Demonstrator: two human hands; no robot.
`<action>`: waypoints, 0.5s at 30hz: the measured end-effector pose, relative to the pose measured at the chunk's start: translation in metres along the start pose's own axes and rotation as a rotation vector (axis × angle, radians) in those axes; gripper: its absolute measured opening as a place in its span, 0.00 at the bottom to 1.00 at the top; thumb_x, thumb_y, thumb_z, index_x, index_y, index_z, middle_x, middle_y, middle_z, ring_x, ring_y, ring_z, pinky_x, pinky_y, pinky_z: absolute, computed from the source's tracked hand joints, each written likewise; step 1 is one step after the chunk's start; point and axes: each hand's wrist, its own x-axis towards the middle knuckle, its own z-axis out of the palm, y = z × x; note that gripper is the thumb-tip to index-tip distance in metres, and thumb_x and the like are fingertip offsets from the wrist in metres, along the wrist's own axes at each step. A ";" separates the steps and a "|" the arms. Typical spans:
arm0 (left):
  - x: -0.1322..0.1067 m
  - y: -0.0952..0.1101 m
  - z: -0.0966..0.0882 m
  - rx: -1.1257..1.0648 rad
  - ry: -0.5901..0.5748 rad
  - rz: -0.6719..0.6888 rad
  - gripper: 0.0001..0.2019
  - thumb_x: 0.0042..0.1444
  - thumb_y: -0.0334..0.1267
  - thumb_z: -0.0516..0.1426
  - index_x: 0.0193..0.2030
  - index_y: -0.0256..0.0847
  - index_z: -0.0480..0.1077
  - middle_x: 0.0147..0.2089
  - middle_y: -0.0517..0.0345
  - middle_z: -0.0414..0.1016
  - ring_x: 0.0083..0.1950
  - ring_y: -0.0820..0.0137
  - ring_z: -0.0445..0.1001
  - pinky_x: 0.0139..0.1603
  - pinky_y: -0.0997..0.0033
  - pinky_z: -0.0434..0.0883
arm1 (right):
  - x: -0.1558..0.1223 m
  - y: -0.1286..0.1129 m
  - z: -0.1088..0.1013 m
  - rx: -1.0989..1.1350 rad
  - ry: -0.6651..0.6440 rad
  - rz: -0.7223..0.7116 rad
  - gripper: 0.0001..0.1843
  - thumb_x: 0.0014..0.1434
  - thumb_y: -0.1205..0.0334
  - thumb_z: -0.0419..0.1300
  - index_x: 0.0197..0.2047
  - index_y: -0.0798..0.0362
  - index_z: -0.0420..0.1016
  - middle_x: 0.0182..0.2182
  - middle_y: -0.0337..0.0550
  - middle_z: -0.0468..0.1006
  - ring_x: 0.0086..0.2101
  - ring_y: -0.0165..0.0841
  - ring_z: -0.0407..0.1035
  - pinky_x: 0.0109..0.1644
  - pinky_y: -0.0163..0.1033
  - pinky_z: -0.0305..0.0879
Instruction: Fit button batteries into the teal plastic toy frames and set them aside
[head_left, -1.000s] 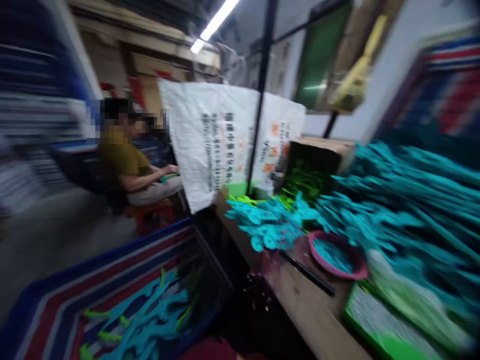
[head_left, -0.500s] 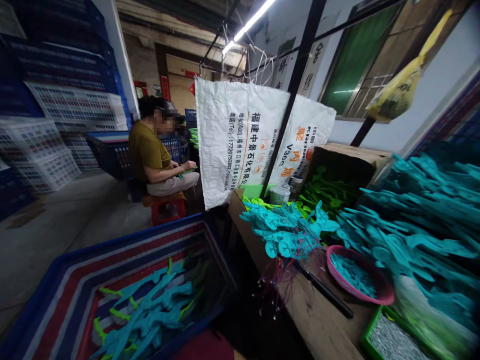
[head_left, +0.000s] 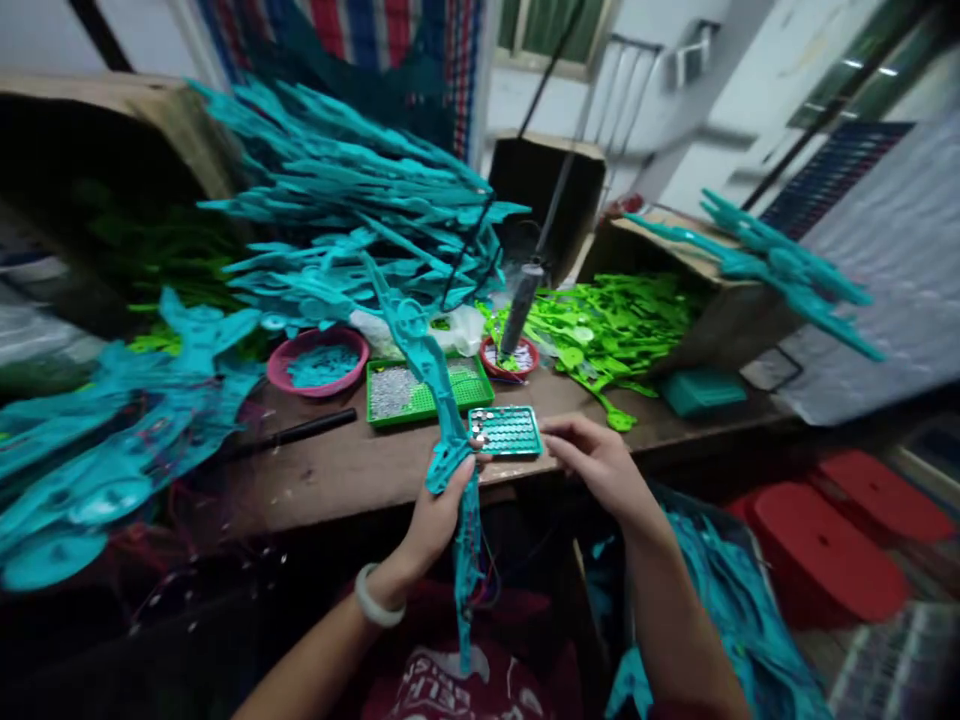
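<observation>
Turquoise piece upright in left hand, right hand at slotted tray

Nearest me: the narrow lower tip of the turquoise piece (head_left: 440, 390) overlaps my maroon shirt (head_left: 420, 690). White shirt lettering is blurred and partly covered; I make out roughly "ELH" above "BRIS". The piece is long, slim and plastic-looking, leaning slightly left at the top. Thin dark and reddish wires trail beside its lower half; its middle is thick and knobbly, and a round, disc-like shape sits near the pointed upper end.

My left hand (head_left: 435, 515) grips that thick middle, thumb and fingers closed around it above the bench's near edge. My right hand (head_left: 596, 455) has thumb and forefinger drawn close, other fingers curled; cannot tell whether they pinch anything. They are just beside the small slotted tray (head_left: 517, 456), metallic bits along its left side.

Farther: green tray (head_left: 405, 416) of silvery bits, partly behind the piece; then heaped turquoise pieces (head_left: 352, 170).
</observation>
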 end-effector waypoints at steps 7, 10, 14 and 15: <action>0.009 0.020 -0.011 -0.478 0.140 -0.212 0.15 0.55 0.45 0.65 0.46 0.40 0.79 0.44 0.53 0.84 0.44 0.62 0.83 0.53 0.63 0.78 | 0.012 0.018 -0.028 0.403 0.389 0.102 0.13 0.57 0.50 0.61 0.38 0.50 0.71 0.16 0.26 0.56 0.15 0.23 0.45 0.19 0.30 0.44; 0.014 0.034 -0.021 -0.622 0.292 -0.179 0.15 0.51 0.42 0.67 0.44 0.40 0.78 0.40 0.57 0.83 0.39 0.67 0.82 0.47 0.69 0.79 | -0.006 0.035 -0.047 -0.169 0.489 0.179 0.14 0.56 0.51 0.62 0.40 0.52 0.74 0.22 0.35 0.67 0.21 0.30 0.61 0.25 0.34 0.57; 0.009 0.052 -0.030 -0.707 0.288 -0.182 0.18 0.48 0.37 0.67 0.47 0.45 0.77 0.41 0.60 0.83 0.37 0.68 0.82 0.43 0.70 0.80 | -0.033 0.022 -0.063 -0.483 -0.183 0.059 0.15 0.55 0.51 0.68 0.42 0.50 0.77 0.41 0.46 0.78 0.41 0.39 0.73 0.43 0.40 0.70; 0.006 0.055 -0.030 -0.693 0.245 -0.197 0.18 0.48 0.37 0.67 0.48 0.45 0.77 0.41 0.59 0.83 0.37 0.67 0.83 0.41 0.69 0.80 | -0.034 0.011 -0.062 -0.413 -0.298 -0.017 0.14 0.58 0.50 0.66 0.41 0.50 0.77 0.42 0.46 0.79 0.42 0.38 0.73 0.45 0.39 0.70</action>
